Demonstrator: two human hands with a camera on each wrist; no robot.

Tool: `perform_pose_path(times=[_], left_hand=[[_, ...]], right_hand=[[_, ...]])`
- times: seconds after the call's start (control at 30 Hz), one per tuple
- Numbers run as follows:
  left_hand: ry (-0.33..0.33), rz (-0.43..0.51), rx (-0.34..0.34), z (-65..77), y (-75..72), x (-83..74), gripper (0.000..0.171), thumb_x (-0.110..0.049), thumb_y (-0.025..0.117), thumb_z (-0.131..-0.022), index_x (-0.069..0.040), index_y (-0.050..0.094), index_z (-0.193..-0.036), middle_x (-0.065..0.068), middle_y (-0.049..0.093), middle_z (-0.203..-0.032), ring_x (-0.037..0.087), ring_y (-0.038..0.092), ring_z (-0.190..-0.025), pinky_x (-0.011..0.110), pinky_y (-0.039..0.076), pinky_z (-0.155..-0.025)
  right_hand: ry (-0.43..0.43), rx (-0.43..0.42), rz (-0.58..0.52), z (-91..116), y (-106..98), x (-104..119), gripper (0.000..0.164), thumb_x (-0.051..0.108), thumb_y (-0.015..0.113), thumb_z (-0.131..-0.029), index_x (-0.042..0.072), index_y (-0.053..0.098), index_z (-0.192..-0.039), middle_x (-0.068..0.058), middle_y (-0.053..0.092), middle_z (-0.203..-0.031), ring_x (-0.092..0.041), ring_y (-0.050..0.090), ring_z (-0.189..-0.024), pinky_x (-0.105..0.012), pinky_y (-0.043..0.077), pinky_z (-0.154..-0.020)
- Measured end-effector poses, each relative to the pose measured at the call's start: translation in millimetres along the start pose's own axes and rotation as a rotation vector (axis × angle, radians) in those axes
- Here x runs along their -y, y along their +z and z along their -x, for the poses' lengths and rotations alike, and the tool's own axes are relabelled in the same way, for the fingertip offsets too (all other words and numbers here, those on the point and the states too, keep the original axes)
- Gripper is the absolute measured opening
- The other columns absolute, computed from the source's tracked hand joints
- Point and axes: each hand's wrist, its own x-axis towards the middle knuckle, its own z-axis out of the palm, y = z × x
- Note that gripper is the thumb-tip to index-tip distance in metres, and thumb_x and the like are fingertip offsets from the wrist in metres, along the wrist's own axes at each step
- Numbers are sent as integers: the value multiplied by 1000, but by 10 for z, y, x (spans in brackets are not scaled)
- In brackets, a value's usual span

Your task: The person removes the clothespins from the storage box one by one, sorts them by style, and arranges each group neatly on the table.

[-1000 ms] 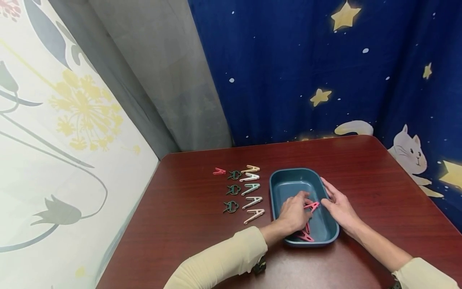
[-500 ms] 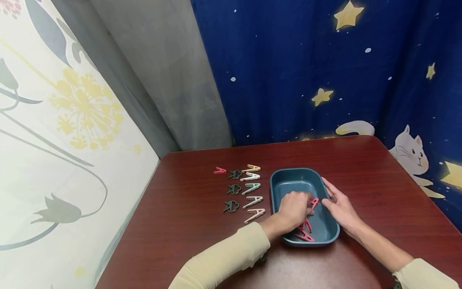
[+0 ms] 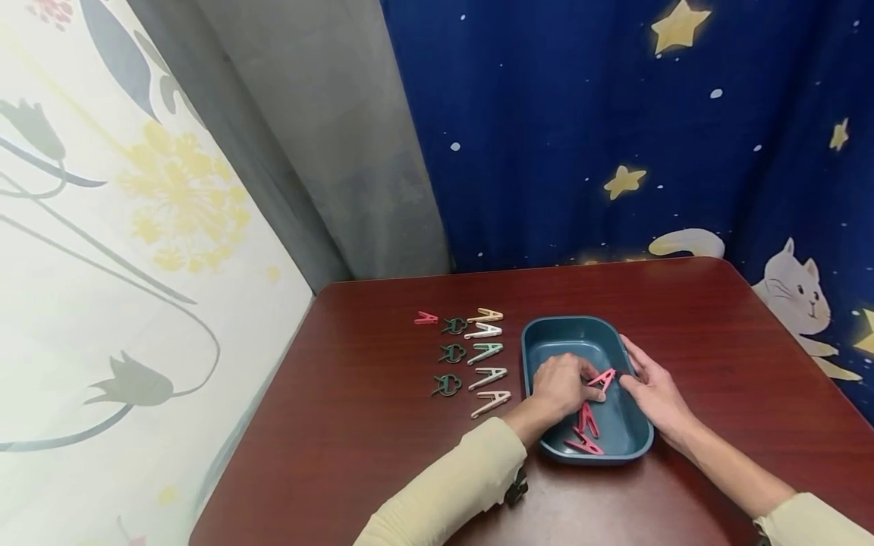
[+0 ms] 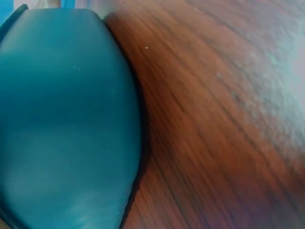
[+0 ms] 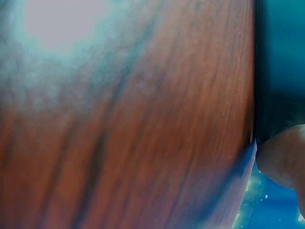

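Observation:
A blue-green plastic bin [image 3: 524, 353] stands on the table in the head view. Reaching over its left side, my left hand [image 3: 561, 385] pinches the legs of a pink clothespin [image 3: 605, 378] between thumb and fingers. Nearer me on the bin floor lie two more pink clothespins, one [image 3: 588, 421] just beyond the other [image 3: 586, 443]. My right hand [image 3: 655, 388] grips the bin's right rim, thumb on top. The left wrist view holds only the bin's outer wall [image 4: 71, 109] and tabletop; the right wrist view catches a fingertip [image 5: 283, 157] against the bin.
Left of the bin, a column of several pale clothespins [image 3: 485, 353] runs toward me. Beside it are three dark green round clips [image 3: 452, 353], with a red clothespin [image 3: 426, 318] at the far left. The wooden table [image 3: 355, 425] ends at curtains and a patterned wall.
My left hand has shifted slightly within the bin, and the pinched clothespin has turned and shows more fully. The right hand keeps its grip on the rim. The head view has swung slightly left.

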Motion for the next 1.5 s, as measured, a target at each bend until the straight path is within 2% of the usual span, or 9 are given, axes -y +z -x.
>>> perform_pose_path(times=[0.2, 0.4, 0.6, 0.8, 0.97, 1.17, 1.27, 1.37, 1.5], left_hand=[[-24, 69, 40, 6, -3, -16, 24, -44, 96, -78, -33, 82, -94, -24, 71, -82, -4, 59, -78, 20, 44, -71], [-50, 124, 88, 24, -21, -20, 25, -43, 94, -81, -30, 84, -101, -21, 75, -86, -2, 59, -80, 21, 44, -72], [-10, 123, 109, 18, -35, -10, 30, -36, 94, -83, -33, 84, -112, -23, 76, -92, -6, 62, -91, 18, 46, -81], [55, 20, 39, 6, 10, -12, 21, -34, 91, -87, -34, 84, -107, -25, 72, -85, -8, 61, -83, 16, 44, -75], [40, 34, -17, 14, 22, 0, 13, -36, 85, -93, -35, 85, -106, -24, 74, -85, -6, 63, -83, 17, 45, -72], [-7, 123, -147, 10, 19, 5, 13, -32, 79, -98, -36, 85, -108, -24, 76, -92, -4, 66, -88, 20, 49, -75], [-20, 179, -200, 13, 14, 14, 14, -29, 78, -100, -35, 85, -109, -23, 77, -95, -4, 66, -90, 21, 50, -78], [-7, 235, -239, 30, -1, 22, 14, -30, 78, -100, -33, 86, -110, -21, 78, -97, -5, 66, -91, 21, 49, -79], [41, 313, -298, 51, -32, 35, 11, -31, 79, -99, -31, 86, -108, -20, 79, -95, -8, 65, -87, 18, 46, -77]], right_hand=[[19, -5, 4, 7, -4, -28, 72, 2, 48, -109, 13, 14, -172, -25, 30, -168, -22, 56, -134, -22, 56, -86], [25, 0, 11, 3, 3, -26, 73, 2, 47, -109, 14, 13, -172, -24, 29, -169, -37, 52, -139, -23, 56, -86], [16, 3, 5, -12, 8, -3, 73, 1, 46, -109, 14, 11, -172, -25, 28, -169, -48, 43, -145, -23, 55, -88], [-6, -16, 14, -13, 9, -2, 72, -1, 48, -108, 11, 15, -171, -26, 31, -167, -36, 51, -140, -16, 53, -85], [-4, -16, 19, -8, 15, -20, 73, -1, 47, -107, 11, 14, -171, -27, 30, -167, -43, 46, -142, -13, 51, -85], [-19, -23, 4, 0, 10, -35, 72, -1, 49, -107, 9, 16, -171, -28, 30, -167, -7, 51, -135, -10, 48, -87], [-21, -16, 0, 3, 8, -30, 72, -1, 49, -107, 9, 16, -171, -28, 29, -167, 0, 51, -131, -10, 48, -87], [-17, -12, 11, -1, 7, -22, 72, 0, 48, -107, 9, 15, -171, -26, 28, -168, -5, 52, -133, -10, 48, -87], [-19, -8, 18, -10, 11, -13, 73, -1, 48, -107, 8, 14, -171, -26, 27, -169, -29, 47, -145, -8, 46, -88]])
